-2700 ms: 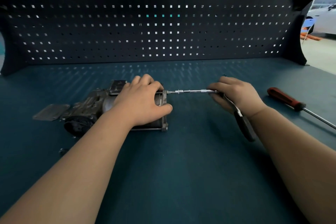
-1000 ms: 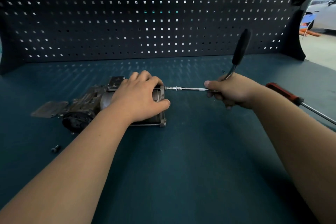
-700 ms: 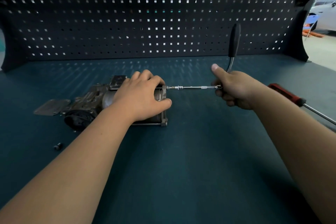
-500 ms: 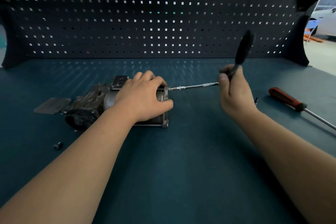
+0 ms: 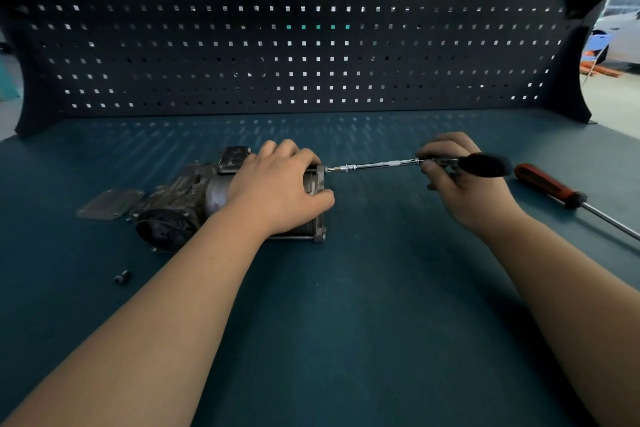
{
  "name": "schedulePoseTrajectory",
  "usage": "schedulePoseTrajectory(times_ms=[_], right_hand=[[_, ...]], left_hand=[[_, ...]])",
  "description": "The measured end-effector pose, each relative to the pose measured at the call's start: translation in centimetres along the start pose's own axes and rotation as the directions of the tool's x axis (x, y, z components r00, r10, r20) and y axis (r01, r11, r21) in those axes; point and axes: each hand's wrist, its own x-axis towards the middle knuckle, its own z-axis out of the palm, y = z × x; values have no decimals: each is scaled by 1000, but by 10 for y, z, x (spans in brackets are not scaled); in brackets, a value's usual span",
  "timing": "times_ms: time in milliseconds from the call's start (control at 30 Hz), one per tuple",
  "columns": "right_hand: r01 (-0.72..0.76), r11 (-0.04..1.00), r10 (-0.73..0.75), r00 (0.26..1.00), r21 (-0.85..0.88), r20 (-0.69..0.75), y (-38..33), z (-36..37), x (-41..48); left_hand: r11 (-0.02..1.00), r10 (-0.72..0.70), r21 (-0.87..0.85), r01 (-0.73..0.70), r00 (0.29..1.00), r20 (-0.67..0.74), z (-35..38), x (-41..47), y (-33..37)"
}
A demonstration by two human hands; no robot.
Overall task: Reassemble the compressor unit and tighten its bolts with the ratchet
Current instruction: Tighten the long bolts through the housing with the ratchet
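Left hand (image 5: 277,191) clasping grey metal compressor unit (image 5: 194,198), right hand (image 5: 460,184) gripping black-handled chrome ratchet (image 5: 415,163), tightening a far-right bolt; one loose bolt (image 5: 122,277) is remaining.

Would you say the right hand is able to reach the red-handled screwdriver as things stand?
Probably yes: the red-handled screwdriver lies on bare bench just beside the right hand, though that hand grips the ratchet.

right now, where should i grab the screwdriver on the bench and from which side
Take the screwdriver by its red handle, coming down from above and closing across it. It lies flat on the bench, the handle is its thick end and sits nearest the right hand; the thin shaft runs off frame.
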Motion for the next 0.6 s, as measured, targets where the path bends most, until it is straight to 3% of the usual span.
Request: schedulePoseTrajectory(times_ms=[200, 400, 500, 600], right_hand=[[-214, 977, 214, 977, -3, -7, -6, 7, -1], [-310, 935, 321, 946, -172, 36, -22, 0, 7], [-451, 882, 464, 882, -134, 84, -29, -1, 16], [-645, 763, 616, 745, 41, 256, -29, -5, 25]], left_hand=[[1000, -7, 2, 7, 1000, -6, 1, -1, 0], [1000, 0, 6, 0, 1000, -16, 1, -1, 0], [1000, 0, 5, 0, 1000, -12, 1, -1, -1], [1000, 2, 9, -2, 1000, -5, 1, 0, 0]])
